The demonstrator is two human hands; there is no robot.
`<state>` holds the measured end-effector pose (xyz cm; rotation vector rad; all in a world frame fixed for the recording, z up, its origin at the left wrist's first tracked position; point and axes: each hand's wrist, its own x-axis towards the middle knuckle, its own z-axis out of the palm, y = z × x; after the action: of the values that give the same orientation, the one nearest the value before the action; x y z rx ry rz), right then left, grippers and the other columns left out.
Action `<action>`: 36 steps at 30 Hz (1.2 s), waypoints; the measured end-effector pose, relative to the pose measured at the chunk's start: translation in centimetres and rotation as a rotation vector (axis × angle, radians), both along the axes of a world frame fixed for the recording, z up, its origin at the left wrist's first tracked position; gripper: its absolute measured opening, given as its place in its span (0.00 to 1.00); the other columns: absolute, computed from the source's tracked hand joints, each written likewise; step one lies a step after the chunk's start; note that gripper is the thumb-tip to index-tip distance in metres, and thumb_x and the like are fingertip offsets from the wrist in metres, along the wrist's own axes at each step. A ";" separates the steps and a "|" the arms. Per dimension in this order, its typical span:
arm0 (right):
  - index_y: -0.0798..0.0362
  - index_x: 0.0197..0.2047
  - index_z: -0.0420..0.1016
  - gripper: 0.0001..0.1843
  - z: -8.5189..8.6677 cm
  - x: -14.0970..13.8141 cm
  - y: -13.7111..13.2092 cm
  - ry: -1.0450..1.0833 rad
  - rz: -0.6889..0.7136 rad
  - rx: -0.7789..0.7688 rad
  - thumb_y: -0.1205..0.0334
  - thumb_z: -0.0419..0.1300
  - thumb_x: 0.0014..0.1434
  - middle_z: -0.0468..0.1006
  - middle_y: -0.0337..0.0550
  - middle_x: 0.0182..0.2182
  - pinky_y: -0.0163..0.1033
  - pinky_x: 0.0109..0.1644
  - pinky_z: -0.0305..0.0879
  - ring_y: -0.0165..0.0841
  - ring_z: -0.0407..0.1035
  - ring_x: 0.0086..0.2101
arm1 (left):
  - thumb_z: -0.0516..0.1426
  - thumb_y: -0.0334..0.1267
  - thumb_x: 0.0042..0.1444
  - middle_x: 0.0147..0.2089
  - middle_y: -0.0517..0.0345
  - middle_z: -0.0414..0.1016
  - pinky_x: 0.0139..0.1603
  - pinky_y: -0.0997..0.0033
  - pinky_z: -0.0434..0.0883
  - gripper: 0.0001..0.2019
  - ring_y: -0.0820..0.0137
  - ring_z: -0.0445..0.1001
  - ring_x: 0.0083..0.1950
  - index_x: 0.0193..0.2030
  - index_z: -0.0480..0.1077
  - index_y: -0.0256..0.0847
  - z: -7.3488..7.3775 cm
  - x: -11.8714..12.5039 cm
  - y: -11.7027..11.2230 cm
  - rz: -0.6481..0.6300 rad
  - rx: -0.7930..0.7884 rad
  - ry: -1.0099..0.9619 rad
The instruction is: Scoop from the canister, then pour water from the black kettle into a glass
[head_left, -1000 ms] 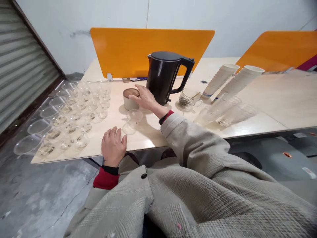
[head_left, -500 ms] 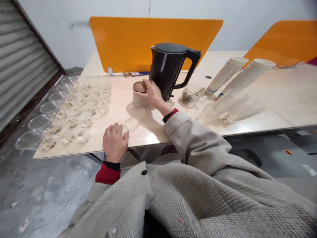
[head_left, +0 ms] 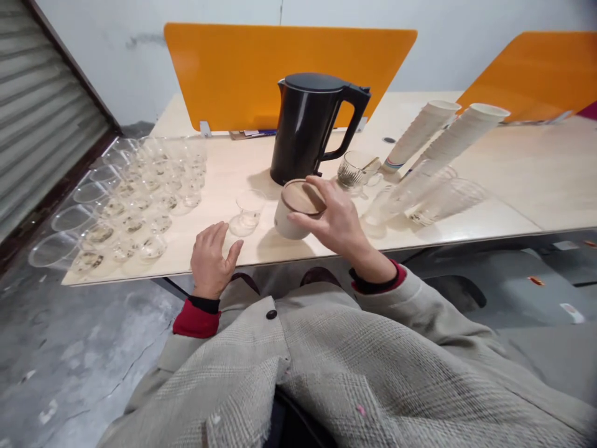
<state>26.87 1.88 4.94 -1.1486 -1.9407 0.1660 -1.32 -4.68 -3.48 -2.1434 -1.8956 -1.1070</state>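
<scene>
My right hand (head_left: pixel 333 218) grips a pale canister (head_left: pixel 290 219) with a brown wooden-looking lid, thumb and fingers across its top. The canister is at the front of the table, slightly tilted. My left hand (head_left: pixel 212 260) is at the table's front edge with fingers stretched out, holding nothing. Just beyond its fingertips stands a clear plastic cup (head_left: pixel 249 208). Behind the canister is a black electric kettle (head_left: pixel 305 127), its handle to the right. Right of the kettle sits a glass mug (head_left: pixel 357 171) holding dark leaf-like bits and what looks like a small spoon.
Rows of clear cups (head_left: pixel 133 205) with dark bits in their bottoms cover the table's left end. Stacked paper cups (head_left: pixel 422 134) and stacked clear plastic cups (head_left: pixel 448 200) lean or lie at the right. An orange divider (head_left: pixel 224 74) stands behind the kettle.
My right hand has brought the canister from beside the kettle toward the front edge and to the right. My left hand has stayed nearly in place.
</scene>
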 end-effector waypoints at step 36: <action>0.54 0.68 0.73 0.35 -0.6 -6.0 -1.7 -0.056 -0.115 -0.012 0.35 0.52 0.74 0.78 0.58 0.58 0.53 0.62 0.71 0.49 0.71 0.57 | 0.75 0.57 0.46 0.68 0.41 0.80 0.65 0.46 0.77 0.49 0.44 0.80 0.67 0.72 0.64 0.44 1.5 3.7 -0.1 0.022 -0.140 -0.205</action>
<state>20.86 0.19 4.37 -1.2811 -1.9189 0.0845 2.35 -4.74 -1.98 -2.1452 -2.1381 -1.2697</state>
